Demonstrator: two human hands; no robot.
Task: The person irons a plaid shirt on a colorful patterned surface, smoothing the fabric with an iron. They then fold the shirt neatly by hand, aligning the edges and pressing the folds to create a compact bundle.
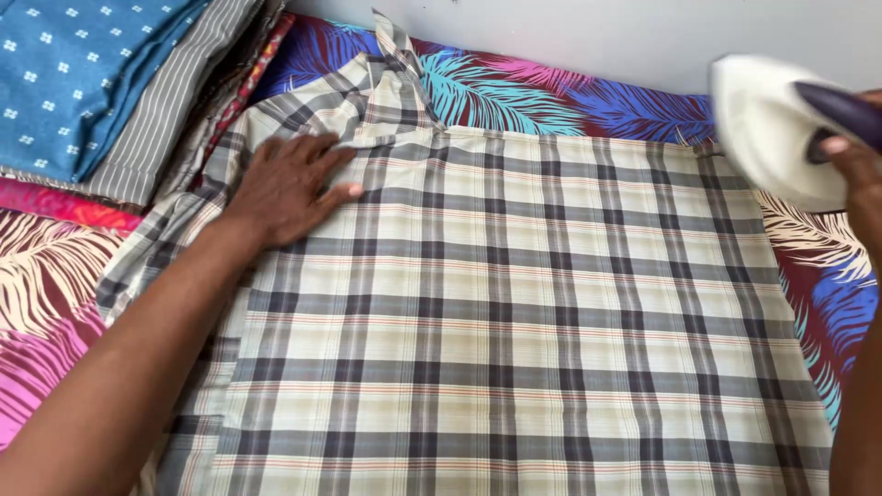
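A grey-and-cream checked shirt (514, 312) lies spread flat on the surface, which is covered by a bright cloth with a feather print (551, 92) in pink, blue and teal. The shirt's long axis runs from the near edge toward the wall, with the collar (390, 55) pointing away, up toward the far left; the body fans out wide toward the person. The left hand (289, 188) rests palm down on the shoulder area just below the collar, fingers spread flat, pressing the fabric rather than gripping anything. The right hand (850, 165) is at the far right edge, its grip closed around the dark handle of a white iron (772, 129), which is lifted and tilted so its pale underside faces the shirt, over the shirt's far right corner. At the far left, a stack of folded clothes (110, 83) sits beside the shirt, a blue dotted piece on top.
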